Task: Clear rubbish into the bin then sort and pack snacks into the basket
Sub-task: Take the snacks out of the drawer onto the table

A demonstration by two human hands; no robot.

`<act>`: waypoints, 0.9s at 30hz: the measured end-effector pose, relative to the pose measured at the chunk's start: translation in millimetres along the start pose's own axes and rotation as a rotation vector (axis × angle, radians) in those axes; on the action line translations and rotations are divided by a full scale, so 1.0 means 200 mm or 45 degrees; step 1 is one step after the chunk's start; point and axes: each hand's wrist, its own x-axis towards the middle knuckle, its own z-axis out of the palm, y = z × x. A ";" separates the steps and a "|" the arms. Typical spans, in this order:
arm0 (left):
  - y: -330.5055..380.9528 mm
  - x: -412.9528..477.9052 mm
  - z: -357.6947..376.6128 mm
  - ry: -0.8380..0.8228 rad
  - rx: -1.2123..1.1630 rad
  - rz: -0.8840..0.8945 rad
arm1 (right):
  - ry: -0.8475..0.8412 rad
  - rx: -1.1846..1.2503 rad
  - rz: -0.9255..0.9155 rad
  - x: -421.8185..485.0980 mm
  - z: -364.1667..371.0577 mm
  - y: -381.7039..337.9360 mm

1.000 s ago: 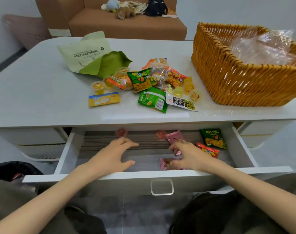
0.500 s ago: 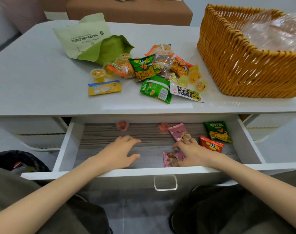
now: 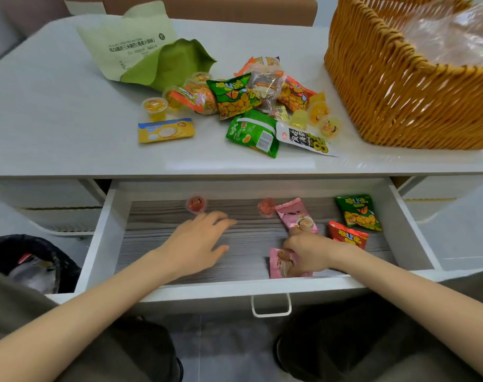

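In the drawer (image 3: pixel 110 230), the left hand (image 3: pixel 199 244) lay flat with fingers spread, holding nothing. The right hand (image 3: pixel 312 252) curled onto a pink packet (image 3: pixel 280 267). Other snacks (image 3: pixel 237 99) lay heaped on the bench (image 3: pixel 55 119) beside the basket (image 3: pixel 394 106).

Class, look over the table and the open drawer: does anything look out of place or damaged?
Yes. The large green bag at the back left of the table lies gaping open and crumpled beside the snack pile. Crumpled clear plastic sits in the basket, while no snacks show there.
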 end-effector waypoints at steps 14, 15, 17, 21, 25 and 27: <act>-0.30 0.17 0.01 -0.107 -0.128 -0.302 | 0.394 0.920 0.480 0.13 -0.08 0.28; -0.30 0.17 0.01 -0.097 -0.129 -0.317 | 0.419 0.904 0.504 0.15 -0.07 0.28; -0.30 0.18 0.02 -0.053 -0.136 -0.342 | 0.463 0.857 0.506 0.17 -0.07 0.26; -0.29 0.17 0.03 -0.014 -0.216 -0.332 | 0.460 0.955 0.497 0.17 -0.05 0.24; -0.26 0.15 0.00 -0.038 -0.292 -0.332 | 0.397 1.148 0.489 0.18 -0.05 0.24; -0.23 0.13 -0.03 -0.076 -0.338 -0.281 | 0.340 1.143 0.447 0.13 -0.07 0.22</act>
